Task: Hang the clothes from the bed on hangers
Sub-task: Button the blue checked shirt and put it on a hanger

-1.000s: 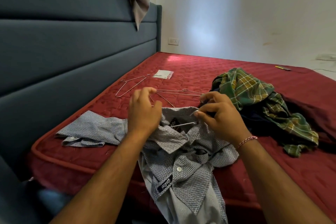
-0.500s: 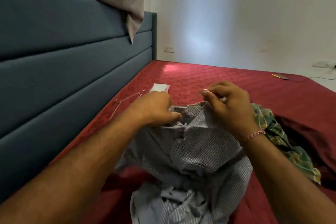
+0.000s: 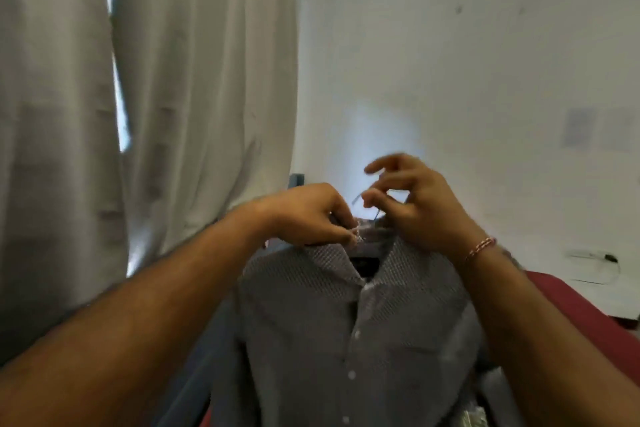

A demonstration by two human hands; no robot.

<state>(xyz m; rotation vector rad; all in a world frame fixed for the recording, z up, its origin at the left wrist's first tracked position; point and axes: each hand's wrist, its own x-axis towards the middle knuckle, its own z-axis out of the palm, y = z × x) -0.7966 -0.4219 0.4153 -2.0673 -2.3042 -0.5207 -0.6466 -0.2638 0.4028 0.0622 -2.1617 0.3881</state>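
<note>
A grey-blue patterned button shirt [image 3: 353, 315] hangs upright in front of me, held up at chest height on a thin wire hanger [image 3: 375, 210] whose hook sticks out above the collar. My left hand [image 3: 308, 215] pinches the left side of the collar. The hanger's hook is gripped by my right hand [image 3: 412, 204], index finger lifted. The rest of the hanger is hidden inside the shirt. The image is blurred by motion.
Grey curtains [image 3: 145, 97] hang at the left. A white wall [image 3: 485, 62] fills the back. The red mattress [image 3: 575, 302] shows at the right, behind the shirt. A cable [image 3: 595, 258] lies by the wall at the right.
Both hands have lifted the shirt off the bed and hold it up hanging on the hanger. My view has swung upward; the green plaid clothes and spare hangers are out of sight.
</note>
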